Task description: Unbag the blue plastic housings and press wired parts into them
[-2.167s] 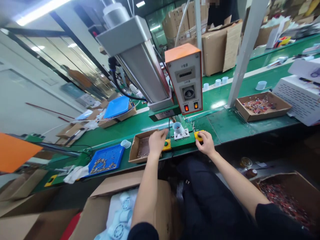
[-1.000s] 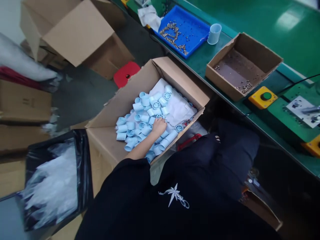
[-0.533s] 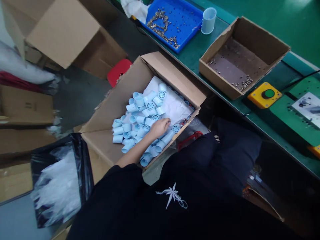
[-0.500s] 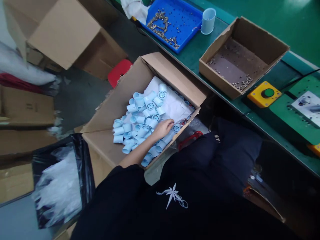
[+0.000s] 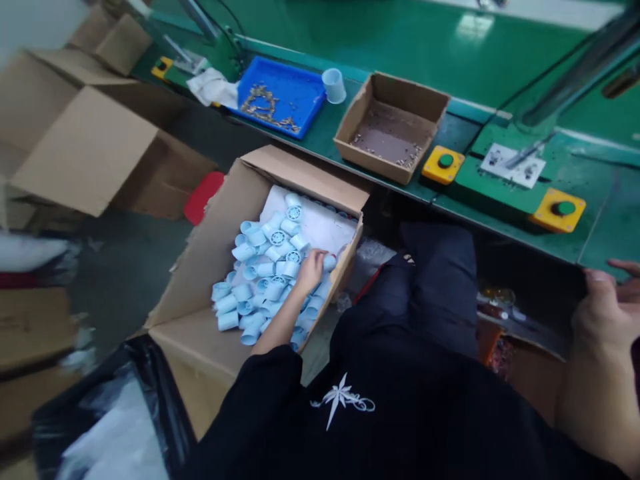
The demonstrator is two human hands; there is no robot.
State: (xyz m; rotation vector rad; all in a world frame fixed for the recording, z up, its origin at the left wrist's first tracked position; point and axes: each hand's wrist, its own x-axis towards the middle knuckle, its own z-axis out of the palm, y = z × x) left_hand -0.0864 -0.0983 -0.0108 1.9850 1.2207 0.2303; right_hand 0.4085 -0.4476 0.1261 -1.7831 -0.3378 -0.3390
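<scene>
In the open cardboard box [image 5: 193,267] my left hand [image 5: 311,268] reaches over a heap of light-blue plastic cups [image 5: 275,290]. Its fingers are bent and closed at one light-blue plastic cup [image 5: 329,262] near the box's right wall; the contact is partly hidden. Some of the heaped cups show a slotted round end. A white sheet [image 5: 327,227] lies beside the heap. At the right edge of the view is my right hand [image 5: 607,303], cut off by the frame, thumb and fingers apart, with nothing visible in it.
On the green workbench [image 5: 345,163] stand a blue tray [image 5: 300,87] of small metal parts, a light-blue cup [image 5: 334,85], a shallow cardboard box [image 5: 373,163] and a machine with yellow button boxes [image 5: 443,165]. A black bag [image 5: 165,393] and cartons [image 5: 85,147] are at left.
The view has swung right and up, showing more bench. My right hand has come into view. My left hand stays in the box, with the cup by its fingers shifted slightly along with it.
</scene>
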